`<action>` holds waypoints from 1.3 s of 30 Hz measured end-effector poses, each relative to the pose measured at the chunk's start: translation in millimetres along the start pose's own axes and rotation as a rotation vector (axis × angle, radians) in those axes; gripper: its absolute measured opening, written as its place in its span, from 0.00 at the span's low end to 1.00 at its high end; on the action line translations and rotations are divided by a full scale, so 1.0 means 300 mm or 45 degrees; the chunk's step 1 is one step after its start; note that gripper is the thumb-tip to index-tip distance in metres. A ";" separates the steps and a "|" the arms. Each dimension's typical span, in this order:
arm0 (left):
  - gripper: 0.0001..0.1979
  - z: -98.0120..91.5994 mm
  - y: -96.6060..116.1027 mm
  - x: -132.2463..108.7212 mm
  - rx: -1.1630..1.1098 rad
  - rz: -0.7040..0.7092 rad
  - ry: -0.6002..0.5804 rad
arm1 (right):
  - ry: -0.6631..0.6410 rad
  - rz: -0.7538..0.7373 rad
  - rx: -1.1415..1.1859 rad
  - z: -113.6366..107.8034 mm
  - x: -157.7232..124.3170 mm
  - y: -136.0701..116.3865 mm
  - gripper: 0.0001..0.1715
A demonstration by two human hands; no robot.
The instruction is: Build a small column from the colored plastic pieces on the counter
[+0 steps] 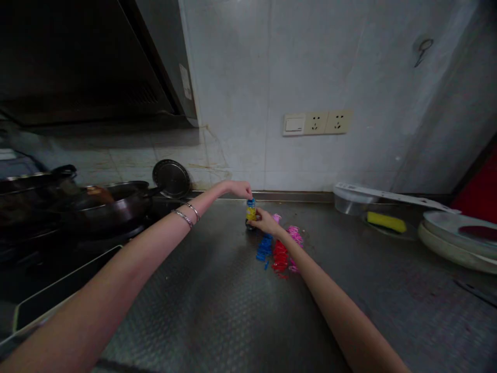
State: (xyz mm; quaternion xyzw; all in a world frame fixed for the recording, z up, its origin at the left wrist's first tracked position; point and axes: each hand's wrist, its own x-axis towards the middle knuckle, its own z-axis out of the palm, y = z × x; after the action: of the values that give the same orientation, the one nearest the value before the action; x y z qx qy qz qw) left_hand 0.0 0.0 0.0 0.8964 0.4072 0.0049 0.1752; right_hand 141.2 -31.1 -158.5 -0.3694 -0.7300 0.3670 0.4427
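A small bottle (251,212) with a yellow label and a blue cap stands upright on the steel counter (217,295) near the back wall. My left hand (239,189) reaches from the left and pinches the blue cap from above. My right hand (265,221) wraps around the bottle's lower body from the right. Just in front of the right hand lie small plastic clips in piles: blue (264,247), red (279,257) and pink (295,236). Two bangles (187,215) sit on my left wrist.
A dark wok (104,204) and other pans sit on the stove at the left, with a round lid (171,178) leaning on the wall. At the right are a clear container (351,201), a yellow sponge (386,221) and stacked plates (458,238). Wall sockets (316,123) are above.
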 end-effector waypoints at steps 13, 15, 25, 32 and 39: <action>0.15 0.018 -0.003 -0.046 -0.071 0.121 0.379 | -0.037 -0.002 0.007 -0.004 0.000 -0.002 0.22; 0.17 0.040 0.011 -0.063 -0.087 0.161 0.452 | -0.045 -0.011 0.007 -0.005 0.000 -0.003 0.22; 0.15 0.222 -0.003 -0.108 -0.663 0.130 1.168 | -0.052 -0.013 0.067 0.002 0.008 0.021 0.23; 0.24 0.388 -0.052 -0.056 -0.930 -0.036 1.077 | 0.016 -0.107 -0.120 -0.003 0.010 0.021 0.23; 0.18 0.429 -0.045 -0.055 -0.915 -0.095 0.983 | -0.060 -0.059 -0.167 -0.017 0.003 0.007 0.29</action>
State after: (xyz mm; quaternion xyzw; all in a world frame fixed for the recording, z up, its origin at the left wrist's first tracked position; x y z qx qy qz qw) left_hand -1.4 -43.9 -123.0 0.6976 0.4463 0.4678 0.3087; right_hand 145.9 -28.3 -158.2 -0.3718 -0.7709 0.3168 0.4087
